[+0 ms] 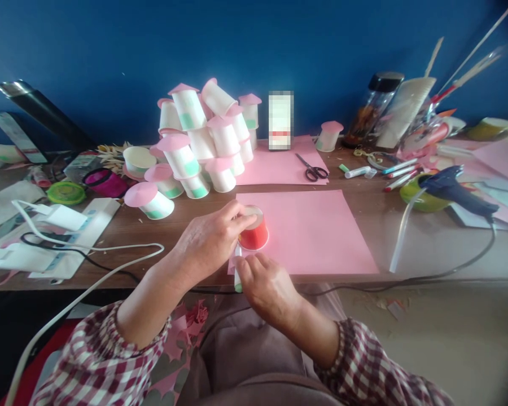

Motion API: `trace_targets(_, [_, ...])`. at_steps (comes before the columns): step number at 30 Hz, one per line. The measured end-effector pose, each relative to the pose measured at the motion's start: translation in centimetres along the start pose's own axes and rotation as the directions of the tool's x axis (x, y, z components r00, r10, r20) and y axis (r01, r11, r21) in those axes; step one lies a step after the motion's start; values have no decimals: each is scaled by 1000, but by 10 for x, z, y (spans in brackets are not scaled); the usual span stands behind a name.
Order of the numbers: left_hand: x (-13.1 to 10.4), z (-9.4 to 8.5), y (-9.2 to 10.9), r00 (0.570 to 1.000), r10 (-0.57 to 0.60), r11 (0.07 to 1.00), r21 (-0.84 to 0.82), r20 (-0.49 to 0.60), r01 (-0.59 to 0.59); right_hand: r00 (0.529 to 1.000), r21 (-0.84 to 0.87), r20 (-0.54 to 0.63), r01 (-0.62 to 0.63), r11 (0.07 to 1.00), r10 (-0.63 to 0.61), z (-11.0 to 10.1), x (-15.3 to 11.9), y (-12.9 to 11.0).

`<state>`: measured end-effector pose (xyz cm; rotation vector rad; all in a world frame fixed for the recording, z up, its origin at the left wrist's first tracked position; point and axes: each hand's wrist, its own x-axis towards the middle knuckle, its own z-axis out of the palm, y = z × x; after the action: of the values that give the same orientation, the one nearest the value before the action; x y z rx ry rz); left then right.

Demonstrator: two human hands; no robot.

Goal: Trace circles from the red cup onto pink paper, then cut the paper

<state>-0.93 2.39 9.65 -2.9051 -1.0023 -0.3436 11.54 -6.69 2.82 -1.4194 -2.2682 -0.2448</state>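
A red paper cup (pixel 255 235) stands upside down on the left part of a pink paper sheet (pixel 317 231). My left hand (pixel 214 234) is closed on the cup, its fingers on the upturned base and left side. My right hand (pixel 268 285) is closed around a white marker (pixel 237 276) with a green end, just in front of the cup. The marker's upper end reaches the cup's lower left edge; its tip is hard to make out.
Several white cups with pink cone tops (pixel 190 155) are stacked behind. Scissors (pixel 312 169) lie on another pink sheet near a phone (pixel 280 121). A glue gun (pixel 457 189) is right; a power strip (pixel 76 242) and cables are left.
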Motion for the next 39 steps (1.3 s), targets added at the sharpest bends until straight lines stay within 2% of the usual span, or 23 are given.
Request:
trace_targets(12, [-1, 1, 2, 1000, -2, 1000, 27, -11, 3, 996, 90, 91, -6, 996, -2, -13, -25, 13])
trace_targets(14, [-1, 1, 2, 1000, -2, 1000, 29, -6, 2, 998, 106, 69, -16, 994, 9, -13, -28, 16])
trace_targets(16, [-1, 1, 3, 1000, 1, 1000, 29, -4, 0, 998, 160, -2, -56, 986, 57, -15, -29, 18])
trace_targets(20, [-2, 0, 4, 1000, -6, 999, 31, -20, 7, 968, 387, -165, -114, 915, 190, -21, -30, 17])
trace_targets(24, [-3, 3, 6, 999, -27, 999, -18, -40, 27, 970, 450, -159, -94, 888, 183, -18, -35, 14])
trace_targets(29, [-4, 8, 7, 997, -49, 996, -73, -62, 44, 969, 455, -130, -131, 881, 212, -10, -36, 16])
trace_targets(39, [-5, 9, 8, 996, -33, 997, -78, -77, 27, 962, 446, -162, -128, 886, 220, -4, -31, 21])
